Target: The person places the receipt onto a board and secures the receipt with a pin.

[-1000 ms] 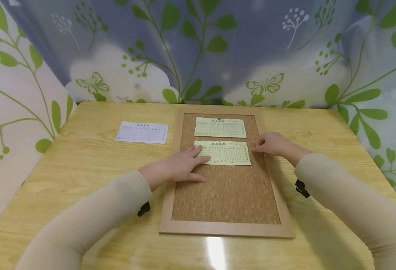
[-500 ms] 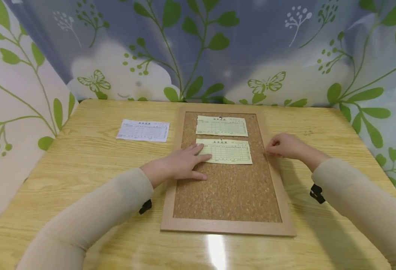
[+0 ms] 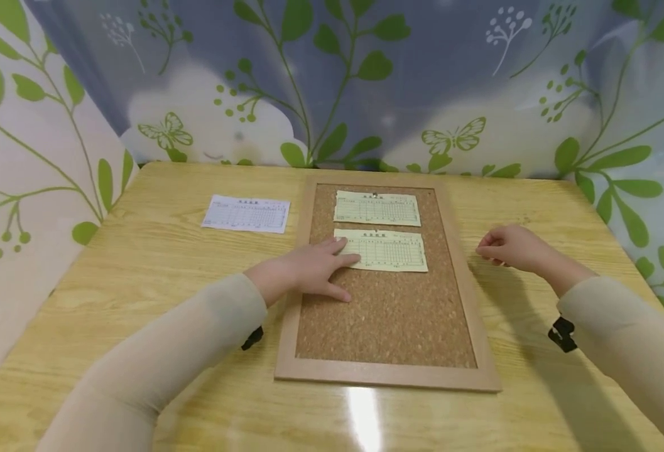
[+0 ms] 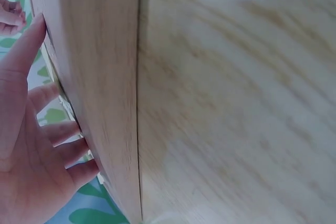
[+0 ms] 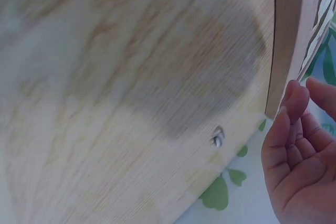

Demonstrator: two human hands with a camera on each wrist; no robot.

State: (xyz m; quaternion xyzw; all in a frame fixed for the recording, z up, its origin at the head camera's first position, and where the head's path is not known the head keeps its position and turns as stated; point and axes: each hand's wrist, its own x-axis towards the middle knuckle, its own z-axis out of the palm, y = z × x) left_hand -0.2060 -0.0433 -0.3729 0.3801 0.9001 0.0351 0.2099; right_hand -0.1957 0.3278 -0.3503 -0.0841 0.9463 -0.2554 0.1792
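Observation:
My left hand (image 3: 319, 269) lies spread on the cork board (image 3: 385, 320), its fingertips over the left end of the lower pale-yellow printed slip (image 3: 394, 251). Above that slip is a second pale-yellow slip (image 3: 378, 208). Each has a small pin at its top edge. To the right of the wooden frame (image 3: 391, 373), my right hand (image 3: 515, 250) hovers over the table with loosely curled fingers. Nothing shows between its thumb and fingers in the right wrist view. A small shiny clear object (image 5: 218, 137) lies on the table near it.
A white printed slip (image 3: 247, 213) lies on the wooden table (image 3: 156, 251), left of the board. Several tiny clear items (image 3: 522, 220) sit beyond the right hand. A cloth with a leaf and butterfly print (image 3: 450, 135) hangs along the table's far edge.
My right hand has moved right, from the right edge of the lower slip, past the frame and over the table. The left hand stays on the lower slip.

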